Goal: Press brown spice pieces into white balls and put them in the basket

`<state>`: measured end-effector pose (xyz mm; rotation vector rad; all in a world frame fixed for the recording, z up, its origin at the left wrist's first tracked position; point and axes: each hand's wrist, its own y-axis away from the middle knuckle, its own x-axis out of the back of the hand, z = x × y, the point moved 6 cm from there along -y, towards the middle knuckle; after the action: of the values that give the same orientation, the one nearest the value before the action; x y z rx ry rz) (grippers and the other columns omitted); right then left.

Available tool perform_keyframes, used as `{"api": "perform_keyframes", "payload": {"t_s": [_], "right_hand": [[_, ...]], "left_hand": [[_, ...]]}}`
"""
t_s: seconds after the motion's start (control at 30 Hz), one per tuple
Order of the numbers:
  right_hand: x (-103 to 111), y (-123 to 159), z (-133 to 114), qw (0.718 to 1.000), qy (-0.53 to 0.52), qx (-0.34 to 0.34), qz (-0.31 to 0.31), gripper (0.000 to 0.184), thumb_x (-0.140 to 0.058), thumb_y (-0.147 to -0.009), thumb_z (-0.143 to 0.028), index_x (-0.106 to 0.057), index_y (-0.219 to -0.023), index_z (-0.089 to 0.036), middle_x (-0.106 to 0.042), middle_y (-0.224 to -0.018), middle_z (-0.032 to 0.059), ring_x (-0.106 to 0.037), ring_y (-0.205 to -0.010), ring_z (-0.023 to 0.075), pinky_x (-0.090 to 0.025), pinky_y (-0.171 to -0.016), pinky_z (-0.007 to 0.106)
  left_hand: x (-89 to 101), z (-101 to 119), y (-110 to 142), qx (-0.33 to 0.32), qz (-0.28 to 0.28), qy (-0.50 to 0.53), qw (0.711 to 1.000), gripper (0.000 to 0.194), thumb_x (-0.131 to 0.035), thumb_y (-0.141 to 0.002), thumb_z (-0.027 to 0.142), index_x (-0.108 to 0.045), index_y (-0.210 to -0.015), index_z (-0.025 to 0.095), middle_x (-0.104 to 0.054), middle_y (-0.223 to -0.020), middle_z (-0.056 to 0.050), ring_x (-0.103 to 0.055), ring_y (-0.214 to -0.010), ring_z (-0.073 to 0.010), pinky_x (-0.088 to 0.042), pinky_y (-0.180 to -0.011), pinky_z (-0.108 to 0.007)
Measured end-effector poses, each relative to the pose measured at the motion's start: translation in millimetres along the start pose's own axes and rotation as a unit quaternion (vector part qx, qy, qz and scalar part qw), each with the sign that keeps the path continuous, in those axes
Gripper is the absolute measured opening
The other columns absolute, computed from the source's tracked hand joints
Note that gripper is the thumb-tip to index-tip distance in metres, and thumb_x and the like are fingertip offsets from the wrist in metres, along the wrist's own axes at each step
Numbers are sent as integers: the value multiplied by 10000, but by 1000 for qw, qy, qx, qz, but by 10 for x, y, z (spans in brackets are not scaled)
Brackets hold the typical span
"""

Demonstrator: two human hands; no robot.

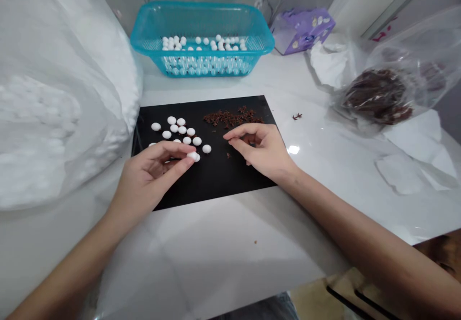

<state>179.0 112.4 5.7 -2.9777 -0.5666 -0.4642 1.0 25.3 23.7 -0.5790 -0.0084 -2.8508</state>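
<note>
On the white worktop (230, 243) lies a black mat (216, 180). Over its left part, the left hand (147, 171) pinches a white ball (193, 156) between its fingers, near loose balls. Right of it, the right hand (261, 149) has thumb and fingertip together beside small brown pieces (228, 117); whether they grip anything is unclear.

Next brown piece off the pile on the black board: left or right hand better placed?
Right, likely: right hand sits close to the brown pile; can't tell if its pinch is empty. Left hand is farther off, pinching a white ball.
</note>
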Motion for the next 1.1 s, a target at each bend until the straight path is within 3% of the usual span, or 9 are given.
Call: {"api": "perform_keyframes", "payload": {"t_s": [0.1, 0.23, 0.4, 0.73, 0.93, 1.1], "right_hand": [[-56, 7, -3, 997, -57, -24, -49, 119, -643, -717, -155, -711, -809, -121, -632, -603, -12, -409, -395, 30, -360, -374, 175], [-208, 64, -56, 973, -163, -26, -162, 155, -713, -689, -204, -699, -820, -122, -660, -673, -10, -432, -376, 18, -350, -326, 158], [-317, 134, -68, 946, -227, -33, -229, 165, -732, -691, -215, -658, -805, -121, -588, -613, -53, -424, -358, 3, -340, -325, 138], [-375, 176, -68, 937, -237, -50, -253, 144, -658, -780, -245, -637, -854, -124, -522, -577, -71, -412, -350, 1, -317, -314, 129], [-381, 168, -58, 933, -257, -46, -247, 183, -694, -747, -272, -635, -844, -128, -548, -615, -62, -410, -359, -1, -322, -320, 135], [-390, 175, -70, 931, -262, -58, -247, 212, -712, -725, -284, -624, -827, -121, -549, -609, -62, -400, -351, 0, -315, -311, 138]], "left_hand": [[-15, 0, 6, -2, -4, 9, 1000, 105, -696, -743, 285, -695, -847, 274, -709, -884, 39, -656, -818, -124, -541, -757, -191], [-51, 15, 19, -13, -17, 31, 999, 109, -709, -728, 247, -693, -834, 268, -707, -857, 43, -657, -812, -112, -543, -746, -178], [-49, -2, 22, -12, -22, 47, 999, 120, -717, -724, 233, -701, -831, 284, -709, -869, 51, -658, -829, -95, -537, -756, -150], [-77, 0, 8, 2, -38, 72, 997, 120, -708, -735, 233, -705, -844, 284, -718, -876, 46, -671, -816, -109, -553, -750, -165], [-86, 22, 10, 14, -37, 40, 998, 101, -722, -716, 241, -691, -812, 233, -721, -829, 23, -683, -775, -131, -569, -713, -198], [-87, 40, 30, 11, -26, 58, 998, 115, -742, -692, 217, -669, -779, 232, -715, -800, 44, -678, -753, -100, -559, -692, -155]]}}
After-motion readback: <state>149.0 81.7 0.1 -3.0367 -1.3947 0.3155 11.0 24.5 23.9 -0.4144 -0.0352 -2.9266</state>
